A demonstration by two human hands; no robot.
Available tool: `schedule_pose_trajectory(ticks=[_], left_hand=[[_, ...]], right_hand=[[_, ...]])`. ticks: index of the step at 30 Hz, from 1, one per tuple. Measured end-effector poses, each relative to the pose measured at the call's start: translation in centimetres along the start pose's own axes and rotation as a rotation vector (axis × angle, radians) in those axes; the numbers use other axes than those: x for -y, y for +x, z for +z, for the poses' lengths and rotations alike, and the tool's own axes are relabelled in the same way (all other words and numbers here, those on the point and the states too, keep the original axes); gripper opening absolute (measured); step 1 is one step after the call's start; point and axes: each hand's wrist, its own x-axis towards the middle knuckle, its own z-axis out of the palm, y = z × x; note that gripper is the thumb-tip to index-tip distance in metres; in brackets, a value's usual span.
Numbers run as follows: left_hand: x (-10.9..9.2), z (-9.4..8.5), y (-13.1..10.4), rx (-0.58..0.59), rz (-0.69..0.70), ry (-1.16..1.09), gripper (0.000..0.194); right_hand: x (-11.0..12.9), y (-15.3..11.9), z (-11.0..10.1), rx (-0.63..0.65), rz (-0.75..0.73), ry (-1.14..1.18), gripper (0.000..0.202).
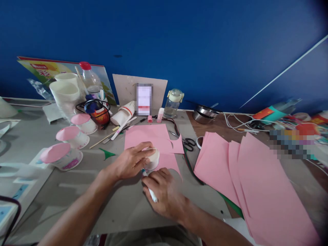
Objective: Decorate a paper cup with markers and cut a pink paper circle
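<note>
A white paper cup (pixel 152 159) stands upside down on a cut sheet of pink paper (pixel 148 135). My left hand (pixel 133 160) grips it from the left, fingers over its upturned bottom and thumb against its side. My right hand (pixel 162 193) is closed round a white marker (pixel 153 195), its blue-green tip end close to the cup's lower edge. Part of the pink paper is hidden under my hands. Right of the sheet lie black-handled scissors (pixel 189 144). Three cups topped with pink paper discs (pixel 55 153) stand to the left.
A stack of pink sheets (pixel 269 184) covers the right side. Behind stand a phone (pixel 144 99), a glue stick (pixel 160 115), a glass jar (pixel 173 104) and rolls of tape (pixel 205 114). Stacked paper cups (pixel 65 94) and a plastic bottle (pixel 91 80) are at the back left.
</note>
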Motion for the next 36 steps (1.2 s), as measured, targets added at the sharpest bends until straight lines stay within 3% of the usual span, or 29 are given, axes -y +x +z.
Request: schedule_pose_trajectory(ticks=[8, 17, 22, 25, 27, 30, 36], left_hand=[[0.1, 0.1, -0.1, 0.008, -0.033, -0.037, 0.039], [0.1, 0.0, -0.1, 0.011, -0.019, -0.050, 0.037], [0.1, -0.2, 0.1, 0.027, -0.036, -0.051, 0.036], [0.2, -0.2, 0.1, 0.034, -0.032, -0.045, 0.036], [0.2, -0.1, 0.1, 0.021, -0.016, -0.032, 0.037], [0.0, -0.2, 0.1, 0.007, -0.010, -0.006, 0.036], [-0.3, -0.3, 0.2, 0.008, -0.007, 0.073, 0.028]], right_hand=[[0.1, -0.2, -0.2, -0.003, 0.011, -0.016, 0.006], [-0.4, -2.8, -1.7, -0.020, 0.043, 0.113, 0.017], [-1.9, -3.3, -4.6, -0.114, 0.042, 0.408, 0.019], [-4.0, -3.1, -7.1, -0.195, 0.292, 0.644, 0.018], [-5.7, -2.5, -8.4, -0.327, 0.448, 0.773, 0.020], [-8.0, -0.3, -9.1, -0.477, 0.485, 0.944, 0.021], [-10.5, 7.0, -6.0, -0.318, 0.584, 1.071, 0.019]])
